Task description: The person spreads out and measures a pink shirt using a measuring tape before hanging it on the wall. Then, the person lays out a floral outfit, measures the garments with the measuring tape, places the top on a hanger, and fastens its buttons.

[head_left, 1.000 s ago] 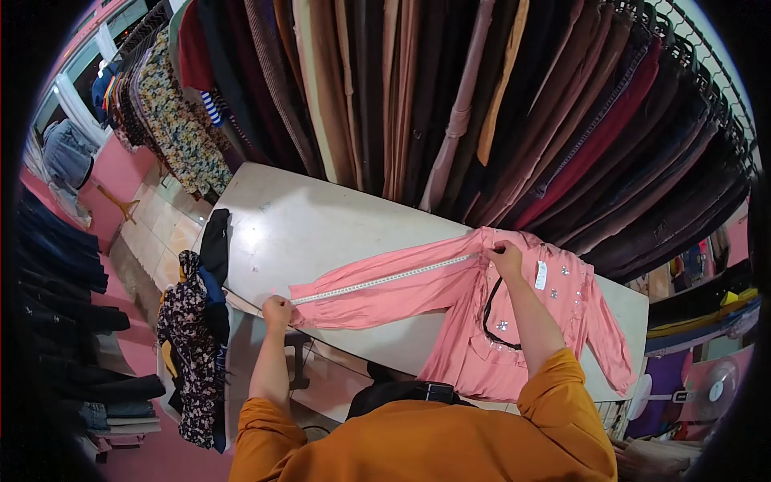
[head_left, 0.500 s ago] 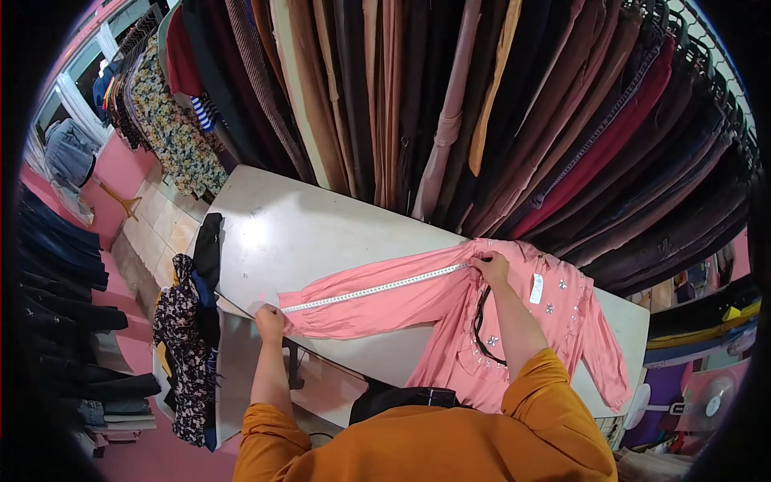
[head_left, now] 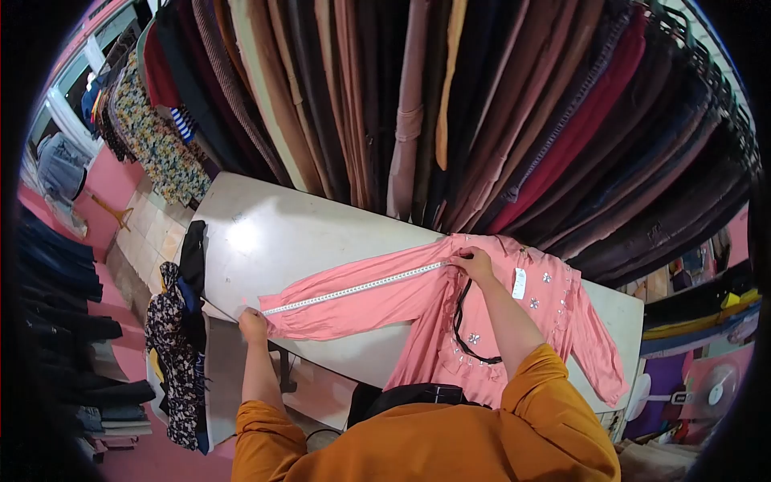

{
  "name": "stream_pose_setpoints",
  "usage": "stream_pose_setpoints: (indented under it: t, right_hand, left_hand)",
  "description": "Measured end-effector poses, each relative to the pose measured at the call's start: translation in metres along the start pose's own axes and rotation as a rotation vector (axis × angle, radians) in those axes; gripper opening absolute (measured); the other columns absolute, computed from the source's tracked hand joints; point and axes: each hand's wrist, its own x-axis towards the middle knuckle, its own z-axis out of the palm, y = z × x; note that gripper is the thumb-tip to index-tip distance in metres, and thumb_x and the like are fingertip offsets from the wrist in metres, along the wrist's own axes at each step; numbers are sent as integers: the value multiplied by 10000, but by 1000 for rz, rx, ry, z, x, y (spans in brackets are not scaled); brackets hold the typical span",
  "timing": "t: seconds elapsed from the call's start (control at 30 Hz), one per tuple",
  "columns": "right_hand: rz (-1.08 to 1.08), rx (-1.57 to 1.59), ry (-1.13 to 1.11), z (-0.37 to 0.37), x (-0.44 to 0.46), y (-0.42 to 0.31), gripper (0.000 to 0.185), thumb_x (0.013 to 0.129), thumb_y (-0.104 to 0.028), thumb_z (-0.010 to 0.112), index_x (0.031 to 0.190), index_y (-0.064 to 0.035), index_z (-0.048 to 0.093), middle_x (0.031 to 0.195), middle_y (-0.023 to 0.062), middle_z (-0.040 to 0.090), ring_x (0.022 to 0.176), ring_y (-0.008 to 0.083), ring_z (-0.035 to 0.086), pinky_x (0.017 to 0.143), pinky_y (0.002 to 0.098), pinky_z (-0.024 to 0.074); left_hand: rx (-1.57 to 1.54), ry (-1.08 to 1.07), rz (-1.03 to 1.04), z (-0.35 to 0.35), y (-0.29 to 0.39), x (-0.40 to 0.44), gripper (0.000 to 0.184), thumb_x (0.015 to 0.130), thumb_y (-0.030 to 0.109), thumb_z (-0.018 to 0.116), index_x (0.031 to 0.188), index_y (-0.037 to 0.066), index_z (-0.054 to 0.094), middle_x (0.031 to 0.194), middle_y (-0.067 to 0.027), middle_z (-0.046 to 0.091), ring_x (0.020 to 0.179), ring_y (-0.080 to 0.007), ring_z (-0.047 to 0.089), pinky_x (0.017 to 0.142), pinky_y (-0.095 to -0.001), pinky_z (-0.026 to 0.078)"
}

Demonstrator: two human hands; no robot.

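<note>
Left hand point(head_left: 253, 323) and right hand point(head_left: 474, 263): fingers pinched on the tape point(head_left: 361, 287), flat, white, straight along one sleeve of the blouse point(head_left: 438, 313). Blouse: soft, creased pink cloth, flower-shaped ornaments, spread across smooth pale tabletop point(head_left: 321, 225); right forearm hides part. Dense hanging clothes point(head_left: 405, 120) line far edge; floral garment point(head_left: 173, 353) at left.

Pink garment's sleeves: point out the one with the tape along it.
The sleeve stretched toward the left hand: the tape runs along it. The other sleeve has no tape.
</note>
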Motion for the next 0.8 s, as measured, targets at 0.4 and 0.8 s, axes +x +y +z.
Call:
stream_pose_setpoints:
  t: [0.4, 0.8]
  right_hand:
    - [89, 467, 68, -104, -215, 44, 365, 754, -159, 758, 1042, 11, 612, 786, 43, 632, 621, 79, 551, 501, 210, 408]
    - [291, 304, 834, -206, -318, 151, 371, 674, -197, 799, 914, 39, 645, 708, 50, 612, 568, 97, 546, 474, 254, 422]
  left_hand:
    - [-529, -190, 251, 33, 44, -36, 37, 781, 8, 619, 803, -20, 608, 709, -153, 636, 647, -225, 638, 582, -335, 483]
    - [-629, -655, 651, 62, 240, -145, 45, 796, 33, 604, 815, -6, 592, 698, -124, 653, 616, -193, 638, 580, -311, 486]
